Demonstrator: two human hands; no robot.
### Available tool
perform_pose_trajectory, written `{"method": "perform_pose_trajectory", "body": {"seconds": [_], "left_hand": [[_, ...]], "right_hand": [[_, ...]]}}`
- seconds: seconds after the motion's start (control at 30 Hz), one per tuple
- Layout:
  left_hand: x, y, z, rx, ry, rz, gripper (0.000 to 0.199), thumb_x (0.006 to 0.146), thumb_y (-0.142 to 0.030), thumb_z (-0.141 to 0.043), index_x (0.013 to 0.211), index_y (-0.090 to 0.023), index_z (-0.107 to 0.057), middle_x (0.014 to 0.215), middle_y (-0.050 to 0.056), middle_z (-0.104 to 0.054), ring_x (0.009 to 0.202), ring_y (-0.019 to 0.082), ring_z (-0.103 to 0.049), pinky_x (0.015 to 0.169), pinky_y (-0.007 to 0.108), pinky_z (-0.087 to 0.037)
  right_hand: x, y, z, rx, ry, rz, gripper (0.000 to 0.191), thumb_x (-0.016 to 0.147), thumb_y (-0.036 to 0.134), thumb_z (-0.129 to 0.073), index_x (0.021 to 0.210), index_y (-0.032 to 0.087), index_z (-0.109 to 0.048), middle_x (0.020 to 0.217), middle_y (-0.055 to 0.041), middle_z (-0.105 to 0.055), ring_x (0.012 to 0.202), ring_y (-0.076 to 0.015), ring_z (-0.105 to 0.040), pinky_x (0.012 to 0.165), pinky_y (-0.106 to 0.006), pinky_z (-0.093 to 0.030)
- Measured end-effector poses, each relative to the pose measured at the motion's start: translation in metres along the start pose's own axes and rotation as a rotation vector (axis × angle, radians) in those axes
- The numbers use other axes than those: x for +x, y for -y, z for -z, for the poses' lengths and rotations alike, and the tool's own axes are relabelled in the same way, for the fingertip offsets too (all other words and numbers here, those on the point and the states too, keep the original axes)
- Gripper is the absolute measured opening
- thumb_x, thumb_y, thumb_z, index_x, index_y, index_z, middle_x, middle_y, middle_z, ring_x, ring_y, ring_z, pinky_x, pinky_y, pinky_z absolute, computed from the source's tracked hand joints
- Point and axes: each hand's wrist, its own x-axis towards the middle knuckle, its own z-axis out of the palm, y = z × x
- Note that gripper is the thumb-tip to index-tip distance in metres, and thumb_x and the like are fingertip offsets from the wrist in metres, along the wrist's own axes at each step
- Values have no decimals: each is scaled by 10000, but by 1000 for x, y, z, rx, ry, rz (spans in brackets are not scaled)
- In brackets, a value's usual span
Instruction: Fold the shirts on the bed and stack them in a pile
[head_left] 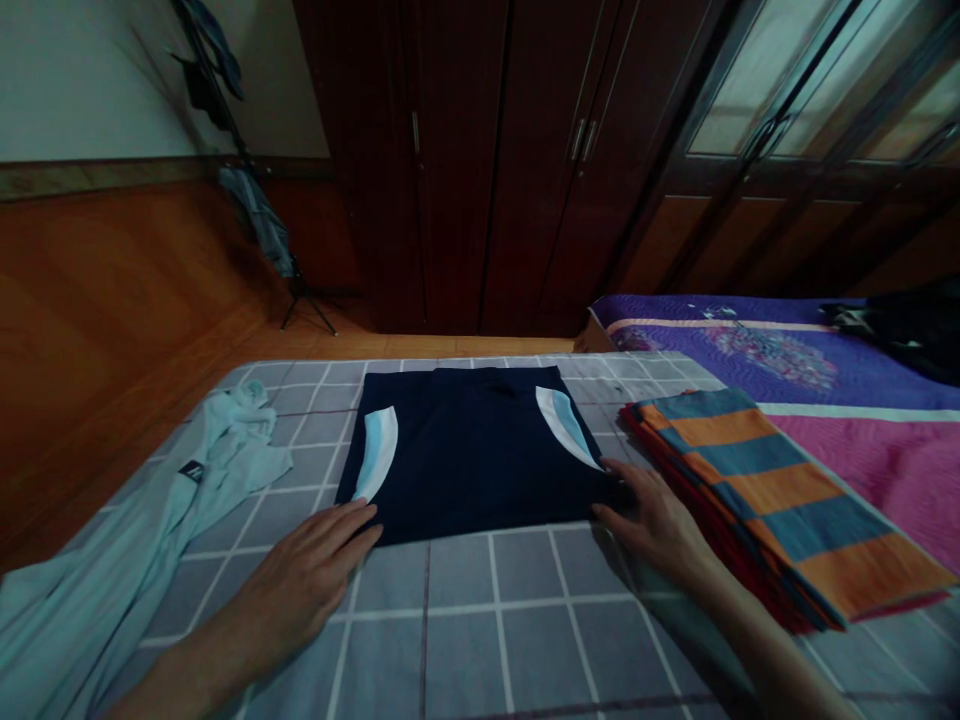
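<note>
A folded navy blue garment (480,450) lies flat in front of me, with a curved white and light-blue panel on each side. My left hand (315,570) rests at its near left corner, fingers stretched out and the tips touching the cloth. At the near right corner is my right hand (660,520), its thumb and fingers apart over the fabric edge. To the right lies a stack of folded cloths (780,490), orange and blue striped on top with dark red beneath. A loose pale mint-green garment (172,510) with a small dark label lies at the left.
Everything lies on a grey checked bedcover (465,620). Beyond its far edge stands a dark red-brown wardrobe (465,170). A purple and pink bedspread (750,350) adjoins at the right, with a dark item (907,325) on it. A coat stand (229,115) stands at the far left.
</note>
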Motion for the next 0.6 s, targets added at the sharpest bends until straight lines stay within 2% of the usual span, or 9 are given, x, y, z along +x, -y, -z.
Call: {"method": "perform_pose_trajectory", "body": {"seconds": [0.1,0.2,0.27,0.4,0.47,0.6], "left_hand": [[3,6,-6,56,-8,34,583,805,16,-373,1332,-215,-468,1357,63,-515,1222,215,-488,975,377,-435],[22,6,-1,93,0,67,536,805,60,-350,1248,-173,-541,1253,87,-588,1128,226,-548,904,376,-475],[34,4,5,82,24,80,433,826,46,-380,1146,-147,-598,1150,96,-630,1035,232,-580,852,373,-495],[45,2,20,-6,31,108,279,848,14,-420,932,-133,-641,931,80,-653,870,216,-591,755,349,-506],[43,0,30,-55,6,102,278,844,18,-404,880,-138,-632,888,72,-647,844,212,-583,740,347,-498],[23,-16,54,-163,-39,64,327,850,7,-333,832,-167,-610,824,46,-638,773,189,-577,676,313,-480]], "right_hand": [[-5,16,6,-154,83,151,622,746,206,-539,1355,137,-435,1219,-154,-530,1098,-287,-529,901,-426,-480],[-5,26,2,-324,45,244,528,711,78,-501,1229,153,-572,1319,-162,-474,1212,-318,-452,923,-436,-469],[-1,27,-3,-386,7,290,423,724,30,-459,1079,149,-655,1262,-155,-538,1187,-310,-484,897,-424,-484],[8,25,-3,-369,-45,332,284,774,25,-435,846,140,-685,981,-134,-662,874,-235,-627,737,-338,-522],[9,27,6,-338,-82,356,268,768,17,-439,797,144,-674,872,-108,-667,763,-199,-625,677,-300,-509],[-12,33,37,-274,-129,425,281,809,47,-407,752,167,-655,820,-89,-659,732,-179,-617,655,-281,-492]]}}
